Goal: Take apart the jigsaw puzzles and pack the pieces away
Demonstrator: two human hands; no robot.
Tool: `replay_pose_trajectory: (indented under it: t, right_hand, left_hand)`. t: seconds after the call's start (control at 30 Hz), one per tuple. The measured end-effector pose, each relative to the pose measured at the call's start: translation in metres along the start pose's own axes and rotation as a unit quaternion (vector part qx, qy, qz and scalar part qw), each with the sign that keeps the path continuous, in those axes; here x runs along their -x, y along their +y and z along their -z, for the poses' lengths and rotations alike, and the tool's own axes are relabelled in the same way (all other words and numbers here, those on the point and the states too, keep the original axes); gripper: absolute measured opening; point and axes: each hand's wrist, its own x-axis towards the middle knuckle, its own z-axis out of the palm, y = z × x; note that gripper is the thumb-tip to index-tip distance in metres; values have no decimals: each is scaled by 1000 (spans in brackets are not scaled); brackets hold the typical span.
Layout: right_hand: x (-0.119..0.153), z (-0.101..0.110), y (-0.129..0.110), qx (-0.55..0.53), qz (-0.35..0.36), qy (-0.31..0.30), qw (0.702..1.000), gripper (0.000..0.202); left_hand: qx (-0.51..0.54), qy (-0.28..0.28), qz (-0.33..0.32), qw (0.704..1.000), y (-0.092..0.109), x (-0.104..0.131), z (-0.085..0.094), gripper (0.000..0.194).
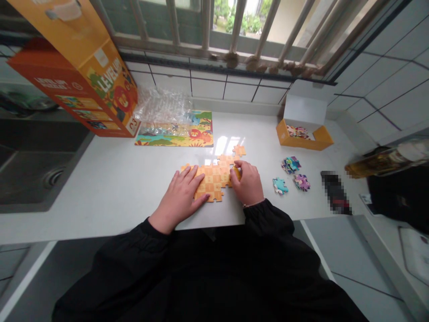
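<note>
"Fingers of the right hand: how do they stand?"

"I see them pinched on a small yellow puzzle piece, at the right side of the flat orange checkered jigsaw; contact I cannot tell. Its long axis runs sideways; the left hand, fingers slightly spread, rests flat on its left end."

"Room?"

"Leftward, along the glossy white desk. Near edge close; three multicoloured piece stacks sit right."

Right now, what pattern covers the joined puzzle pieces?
Joined puzzle pieces: lighter and deeper orange checks, head view.
</note>
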Motion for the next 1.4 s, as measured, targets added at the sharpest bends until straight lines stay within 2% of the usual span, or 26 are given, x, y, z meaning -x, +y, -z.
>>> replay_pose_trajectory:
  t: [0.13, 0.23, 0.33, 0.4, 0.47, 0.57, 0.67, 0.8, 0.9, 1.03, 1.13, 1.23, 1.4]
  right_hand:
    - [-10, 7, 2, -14, 0, 14, 1000, 28]
    - [-26, 9, 2, 71, -31, 46, 996, 28]
    - [-40, 3, -2, 160, -91, 8, 983, 26]
    - [-45, -3, -2, 182, -103, -15, 978, 26]
    - [-47, -8, 0, 165, -90, -14, 982, 27]
    - [-47, -13, 8, 87, -57, -3, 995, 26]
    - [-47, -14, 13, -40, -25, -5, 999, 26]
    - [-48, -16, 14, -246, -38, 3, 969, 36]
    - [-47, -17, 17, -337, -57, 7, 940, 45]
    - [-47, -19, 21, -359, -97, -33, 928, 57]
    - [-46, -16, 22, -346, -100, -61, 931, 54]
    - [-46, -12, 19, -325, -101, -41, 939, 46]
    - [-45, -11, 19, -351, -117, -22, 929, 46]
  left_hand:
    - [-1, 1, -16, 1000, -2, 2, -2, 58]
    - [-6, 15, -30, 999, -2, -4, 5, 48]
    - [-13, 3, -51, 999, 2, -25, 19, 32]
    - [-32, -29, -40, 998, 5, -48, 26, 34]
    - [-42, -26, -27, 998, 8, -75, 26, 38]
    - [-29, 6, -12, 999, 7, -110, 13, 36]
    - [11, 26, -1, 1000, 0, -126, -4, 44]
    - [101, 36, 9, 994, -11, -125, -12, 46]
    - [156, 50, 15, 986, -14, -123, -11, 41]
    - [219, 52, 19, 974, -11, -123, -10, 34]
    - [274, 51, 30, 960, -10, -123, -13, 30]
    - [310, 53, 36, 949, -10, -122, -15, 30]
    - [342, 39, 32, 938, -8, -124, -11, 19]
